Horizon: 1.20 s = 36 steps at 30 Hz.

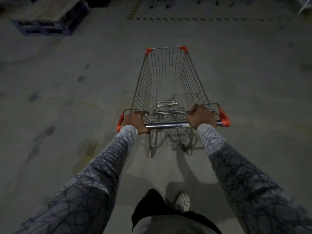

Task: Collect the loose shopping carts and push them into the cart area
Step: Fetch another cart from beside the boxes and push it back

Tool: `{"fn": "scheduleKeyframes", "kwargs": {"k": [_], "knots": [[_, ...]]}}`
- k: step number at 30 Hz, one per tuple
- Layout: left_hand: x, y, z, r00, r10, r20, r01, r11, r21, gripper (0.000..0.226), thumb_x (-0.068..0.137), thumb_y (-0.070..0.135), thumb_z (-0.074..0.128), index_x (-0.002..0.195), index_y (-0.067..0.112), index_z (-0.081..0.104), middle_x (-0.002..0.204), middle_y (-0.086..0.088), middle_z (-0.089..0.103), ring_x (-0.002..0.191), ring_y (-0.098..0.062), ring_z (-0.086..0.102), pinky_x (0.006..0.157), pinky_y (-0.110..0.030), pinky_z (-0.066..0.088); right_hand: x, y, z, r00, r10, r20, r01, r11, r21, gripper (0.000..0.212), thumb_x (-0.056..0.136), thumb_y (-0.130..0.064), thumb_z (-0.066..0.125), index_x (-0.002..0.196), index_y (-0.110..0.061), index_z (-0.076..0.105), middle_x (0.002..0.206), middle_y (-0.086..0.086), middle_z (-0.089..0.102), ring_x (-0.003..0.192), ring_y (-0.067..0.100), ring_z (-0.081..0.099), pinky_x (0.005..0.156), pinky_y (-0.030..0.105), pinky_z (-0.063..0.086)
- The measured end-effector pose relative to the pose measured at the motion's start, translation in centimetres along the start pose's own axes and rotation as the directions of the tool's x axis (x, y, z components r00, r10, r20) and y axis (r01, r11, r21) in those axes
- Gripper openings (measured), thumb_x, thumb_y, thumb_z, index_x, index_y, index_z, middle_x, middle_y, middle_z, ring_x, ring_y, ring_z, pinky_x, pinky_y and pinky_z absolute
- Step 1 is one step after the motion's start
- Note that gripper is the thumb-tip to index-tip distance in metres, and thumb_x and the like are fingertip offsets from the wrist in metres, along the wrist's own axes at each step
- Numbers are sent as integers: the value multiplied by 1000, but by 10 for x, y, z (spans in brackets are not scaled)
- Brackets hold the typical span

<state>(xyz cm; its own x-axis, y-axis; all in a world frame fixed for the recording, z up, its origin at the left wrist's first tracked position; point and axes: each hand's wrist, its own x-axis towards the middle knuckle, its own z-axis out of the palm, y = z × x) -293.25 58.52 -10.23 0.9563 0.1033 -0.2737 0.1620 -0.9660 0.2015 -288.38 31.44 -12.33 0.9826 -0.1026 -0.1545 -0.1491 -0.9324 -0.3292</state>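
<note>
Wire cart, one, mid-frame; two hands, left and right, both gripping its handle; one pallet upper left.

Arms outstretched, sleeved; left grip and right grip both clenched

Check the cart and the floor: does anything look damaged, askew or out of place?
Nothing stands out. The cart stands upright, basket empty, left hand and right hand gripping its handle. The floor only shows dark stains.
</note>
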Motion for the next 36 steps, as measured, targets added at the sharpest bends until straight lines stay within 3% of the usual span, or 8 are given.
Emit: {"fn": "scheduleKeyframes", "kwargs": {"k": [10,17,24,30,36], "knots": [[266,9,-66,999,18,-27,-17,999,43,92,39,69,61,129,57,44,126,19,65,115,-14,64,106,-47,43,258,-66,-17,1000,-18,-16,17,1000,-9,37,82,-39,49,112,-23,65,117,3,65,107,29,64,77,38,34],[462,16,-132,997,75,3,-75,996,47,90,42,68,62,129,54,49,124,16,66,111,-14,66,102,-42,48,436,-120,-39,1000,22,0,-22,1000,-14,34,89,-40,49,114,-23,63,120,5,64,107,31,64,87,41,42],[604,31,-174,994,92,52,-95,994,55,87,48,62,64,132,59,42,133,22,58,120,-12,60,115,-48,30,566,-155,-57,986,136,101,-135,991,-14,40,87,-45,52,125,-31,56,131,1,53,116,30,61,95,44,41],[736,60,-199,992,114,55,-116,992,40,87,47,61,63,131,61,41,131,25,59,121,-11,60,116,-47,27,692,-162,-69,983,168,80,-171,985,32,45,84,-50,54,125,-32,58,133,0,51,116,31,61,95,45,44],[883,96,-230,983,171,66,-174,984,44,90,47,67,66,134,57,44,132,20,61,122,-13,60,115,-47,29,839,-169,-89,980,191,56,-190,981,-27,50,80,-46,50,126,-28,58,129,3,56,115,30,61,93,44,42]]}}
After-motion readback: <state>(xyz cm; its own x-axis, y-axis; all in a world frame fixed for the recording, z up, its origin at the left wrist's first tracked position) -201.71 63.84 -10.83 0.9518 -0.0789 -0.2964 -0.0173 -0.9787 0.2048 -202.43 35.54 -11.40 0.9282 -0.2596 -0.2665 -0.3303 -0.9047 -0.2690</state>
